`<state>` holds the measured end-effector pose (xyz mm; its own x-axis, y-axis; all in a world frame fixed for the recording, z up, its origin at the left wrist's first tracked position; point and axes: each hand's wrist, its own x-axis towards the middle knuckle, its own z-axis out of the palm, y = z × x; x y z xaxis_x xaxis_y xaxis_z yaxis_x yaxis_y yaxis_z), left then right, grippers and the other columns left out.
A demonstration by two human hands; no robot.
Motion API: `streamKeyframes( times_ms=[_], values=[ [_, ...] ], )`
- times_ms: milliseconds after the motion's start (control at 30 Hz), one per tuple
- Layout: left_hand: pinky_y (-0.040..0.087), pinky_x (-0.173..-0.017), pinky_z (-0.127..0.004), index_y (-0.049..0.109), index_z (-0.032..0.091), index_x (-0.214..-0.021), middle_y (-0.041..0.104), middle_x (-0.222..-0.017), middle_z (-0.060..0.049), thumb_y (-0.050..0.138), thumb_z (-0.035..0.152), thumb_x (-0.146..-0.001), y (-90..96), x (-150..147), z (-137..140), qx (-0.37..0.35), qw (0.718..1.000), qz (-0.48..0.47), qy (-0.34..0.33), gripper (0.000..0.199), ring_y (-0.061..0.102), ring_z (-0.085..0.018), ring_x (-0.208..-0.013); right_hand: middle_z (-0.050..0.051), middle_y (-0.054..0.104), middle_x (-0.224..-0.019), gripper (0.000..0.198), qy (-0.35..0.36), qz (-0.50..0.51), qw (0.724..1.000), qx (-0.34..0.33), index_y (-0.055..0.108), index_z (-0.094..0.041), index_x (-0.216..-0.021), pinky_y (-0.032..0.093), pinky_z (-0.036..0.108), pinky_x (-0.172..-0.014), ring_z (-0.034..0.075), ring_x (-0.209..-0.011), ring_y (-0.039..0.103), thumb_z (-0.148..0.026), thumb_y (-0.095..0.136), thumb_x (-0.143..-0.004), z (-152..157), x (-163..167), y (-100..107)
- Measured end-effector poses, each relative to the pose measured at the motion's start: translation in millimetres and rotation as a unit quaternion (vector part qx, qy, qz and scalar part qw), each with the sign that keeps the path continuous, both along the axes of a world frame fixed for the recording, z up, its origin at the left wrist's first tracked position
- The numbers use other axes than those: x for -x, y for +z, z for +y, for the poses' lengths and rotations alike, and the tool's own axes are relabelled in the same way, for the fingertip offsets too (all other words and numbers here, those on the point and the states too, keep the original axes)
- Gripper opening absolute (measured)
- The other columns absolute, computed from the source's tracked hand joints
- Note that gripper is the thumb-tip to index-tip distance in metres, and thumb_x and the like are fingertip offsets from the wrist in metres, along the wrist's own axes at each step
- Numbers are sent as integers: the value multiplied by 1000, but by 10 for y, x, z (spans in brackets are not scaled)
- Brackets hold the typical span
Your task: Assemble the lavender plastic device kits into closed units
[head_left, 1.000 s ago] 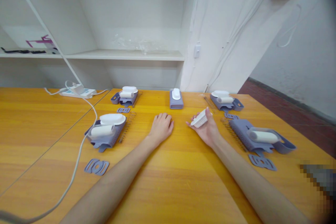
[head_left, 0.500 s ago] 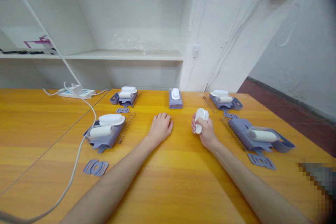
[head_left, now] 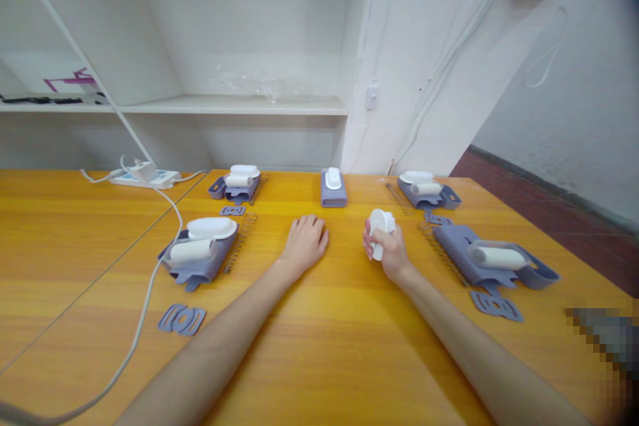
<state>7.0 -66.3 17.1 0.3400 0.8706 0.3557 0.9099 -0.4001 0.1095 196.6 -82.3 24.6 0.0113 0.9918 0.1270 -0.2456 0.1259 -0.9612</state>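
My right hand [head_left: 390, 249] grips a small white scrub brush [head_left: 378, 229] above the table, its bristles facing right. Flat on the wood to the left rests my left hand [head_left: 305, 239], palm down, fingers stretched out and holding nothing. Beyond both hands lies a grey-purple box-like holder [head_left: 333, 197] with a white brush-shaped piece [head_left: 333, 178] on top. To the right of my right hand is a grey-purple holder [head_left: 456, 246] bearing a white roller [head_left: 498, 258]. A similar holder [head_left: 200, 273] with a white roller [head_left: 192, 251] and a white oval piece [head_left: 212, 227] lies left of my left arm.
Two more sets sit farther back, a left holder [head_left: 239, 192] and a right holder [head_left: 419, 197]. Wire spirals [head_left: 239, 244] and flat grey cut-out pieces [head_left: 182, 319] lie beside the sets. A power strip [head_left: 144, 176] trails a white cable [head_left: 144, 309] across the left side.
My right hand has turned the brush slightly and shifted it a little left and down. My left hand stays in place on the table.
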Motion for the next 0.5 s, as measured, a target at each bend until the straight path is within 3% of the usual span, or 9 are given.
streamKeyframes(
  times_ms=[233, 300, 400, 500],
  values=[
    [37, -85, -35, 55, 20, -97, 57, -98, -8, 37, 34, -91, -8, 0, 4, -3, 1000, -2, -3, 24, 51, -21, -96, -6, 51, -53, 25, -85, -52, 995, -12, 52, -20, -85, 38, 20, -37, 9, -42, 45, -29, 66, -66, 24, 63, 11],
    [37, -85, -35, 55, 20, -97, 57, -99, -8, 37, 34, -91, -10, 0, 3, -6, 1000, -1, -2, 24, 51, -21, -96, -4, 54, -59, 34, -61, 0, 998, 13, 53, -21, -93, 44, 23, -40, 12, -48, 51, -41, 66, -69, 31, 67, 39],
    [37, -85, -35, 55, 20, -98, 57, -99, -8, 37, 33, -91, -6, -2, 0, -3, 1000, 1, 1, 23, 51, -21, -97, 2, 61, -73, 48, 20, 102, 993, 59, 53, -22, -103, 53, 32, -53, 19, -64, 60, -61, 46, -77, 42, 23, 84],
    [37, -86, -35, 55, 20, -98, 57, -100, -8, 38, 33, -91, 2, -3, -4, 3, 1000, 1, 4, 23, 51, -21, -97, 8, 63, -80, 60, 72, 106, 989, 79, 54, -19, -106, 54, 43, -70, 24, -78, 64, -67, 28, -81, 63, -55, 97]
  ],
)
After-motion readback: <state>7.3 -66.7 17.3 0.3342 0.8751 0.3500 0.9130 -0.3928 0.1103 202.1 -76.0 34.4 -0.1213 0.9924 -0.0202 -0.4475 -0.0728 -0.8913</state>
